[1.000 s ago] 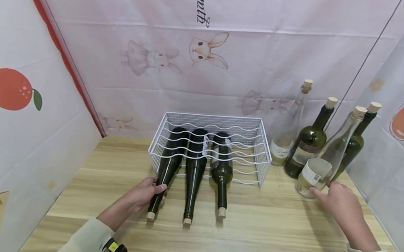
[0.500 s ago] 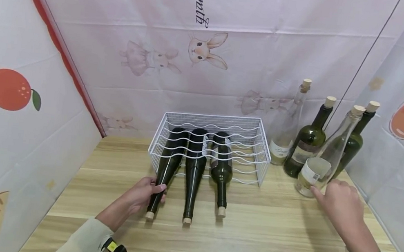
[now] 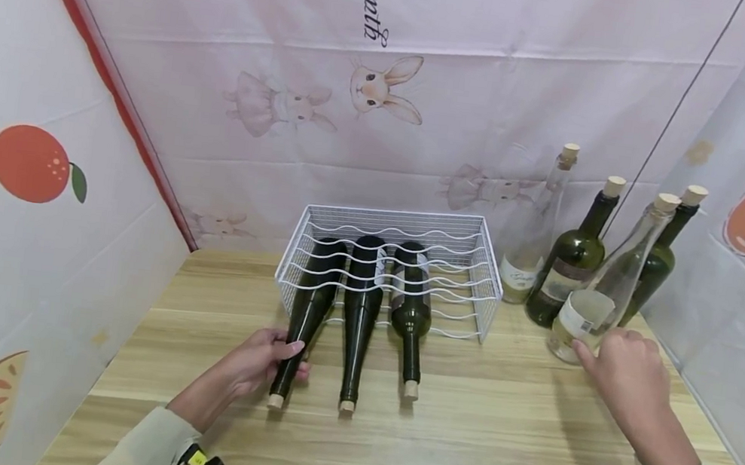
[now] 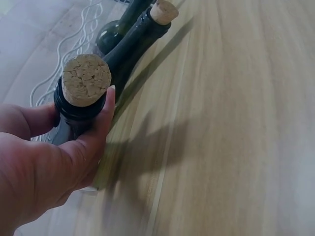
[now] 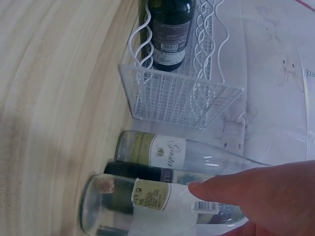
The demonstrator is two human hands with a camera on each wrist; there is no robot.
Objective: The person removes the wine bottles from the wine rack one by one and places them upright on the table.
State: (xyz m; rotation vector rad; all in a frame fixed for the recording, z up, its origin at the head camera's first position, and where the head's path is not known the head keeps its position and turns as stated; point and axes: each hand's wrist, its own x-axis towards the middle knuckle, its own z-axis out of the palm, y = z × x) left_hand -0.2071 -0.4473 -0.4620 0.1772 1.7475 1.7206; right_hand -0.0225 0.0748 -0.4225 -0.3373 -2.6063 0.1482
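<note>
Three dark corked bottles lie in a white wire rack, necks toward me. My left hand [image 3: 256, 363] grips the neck of the leftmost dark bottle [image 3: 309, 317]; in the left wrist view its cork [image 4: 86, 79] sticks out past thumb and fingers. Beside it lie the middle dark bottle [image 3: 359, 322] and the third one [image 3: 410, 318], untouched. On the right, my right hand [image 3: 631, 377] holds an upright clear glass bottle [image 3: 623, 278] low on its body. The thumb lies over the label in the right wrist view, and the other fingers are mostly hidden.
The white wire rack [image 3: 485, 316] stands against the back curtain, wavy bars across it. Close behind the held clear bottle stand another clear bottle [image 3: 527, 237] and two green bottles, one [image 3: 570, 257] left and one [image 3: 663, 267] right. Curtained walls border the wooden table [image 3: 459, 446].
The leftmost bottle's neck has shifted very slightly left and toward me with my left hand, whose fingertips show more beyond the neck. My right hand stays at the clear bottle.
</note>
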